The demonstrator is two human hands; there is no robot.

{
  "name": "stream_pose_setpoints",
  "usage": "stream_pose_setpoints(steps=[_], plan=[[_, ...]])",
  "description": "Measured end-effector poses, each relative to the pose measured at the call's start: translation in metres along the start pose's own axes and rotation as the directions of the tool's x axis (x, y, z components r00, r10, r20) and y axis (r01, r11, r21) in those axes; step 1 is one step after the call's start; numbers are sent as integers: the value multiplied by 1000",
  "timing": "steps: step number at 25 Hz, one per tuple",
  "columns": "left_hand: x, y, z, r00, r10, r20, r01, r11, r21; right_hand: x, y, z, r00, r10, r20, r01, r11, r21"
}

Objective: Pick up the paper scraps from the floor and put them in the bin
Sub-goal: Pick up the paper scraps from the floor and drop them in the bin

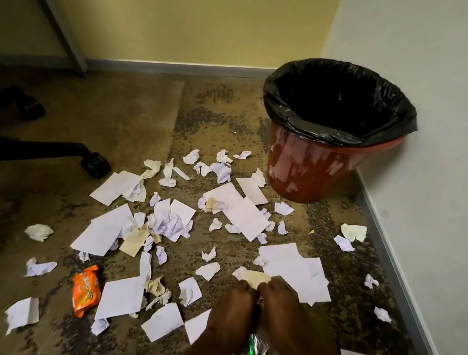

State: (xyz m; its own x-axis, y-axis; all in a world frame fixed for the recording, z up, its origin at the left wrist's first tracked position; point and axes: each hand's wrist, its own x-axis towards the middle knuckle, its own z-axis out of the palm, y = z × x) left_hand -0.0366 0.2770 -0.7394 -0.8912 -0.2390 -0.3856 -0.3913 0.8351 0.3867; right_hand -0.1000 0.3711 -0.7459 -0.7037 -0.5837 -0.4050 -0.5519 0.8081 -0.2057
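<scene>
Several white paper scraps [248, 214], flat and crumpled, lie scattered across the worn floor. A red bin [311, 167] lined with a black bag [340, 101] stands in the corner at the upper right. My left hand [231, 311] and my right hand [285, 311] are side by side low in the view, both reaching down with fingers curled onto a beige scrap [254, 277] at the edge of a large white sheet [301, 272]. A green and clear wrapper [256, 354] shows just below the hands.
An orange snack wrapper [86, 290] lies at lower left. Black chair legs with castors [95, 164] stand at the left, a grey desk leg [59, 20] behind. Walls and grey skirting [407, 265] close the right side.
</scene>
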Motion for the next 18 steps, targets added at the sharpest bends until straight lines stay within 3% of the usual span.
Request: stream_pose_setpoints(steps=[2,4,6,7,10,12,15,18], plan=[[-1,13,-23,999,22,-50,-28,993,-115,0,1,-20,999,-7,-54,10,998,60],[-4,32,-61,989,29,-145,-64,967,-247,2,2,-55,963,21,-267,28,984,178],[2,57,-113,953,18,-302,-106,955,-278,1,5,-111,825,44,-564,122,960,252],[7,71,-141,919,19,-393,-148,942,-302,1,4,-143,759,82,-646,152,942,299],[35,118,-238,805,72,-589,-347,862,-368,16,4,-258,678,152,-719,226,888,400],[69,137,-295,768,106,-631,-410,839,-359,40,9,-323,626,136,-768,238,904,354],[112,140,-345,830,156,-535,-303,932,-198,65,13,-368,682,77,-727,150,959,242],[97,113,-303,822,98,-560,-216,965,-149,46,12,-325,668,103,-737,148,952,267]])
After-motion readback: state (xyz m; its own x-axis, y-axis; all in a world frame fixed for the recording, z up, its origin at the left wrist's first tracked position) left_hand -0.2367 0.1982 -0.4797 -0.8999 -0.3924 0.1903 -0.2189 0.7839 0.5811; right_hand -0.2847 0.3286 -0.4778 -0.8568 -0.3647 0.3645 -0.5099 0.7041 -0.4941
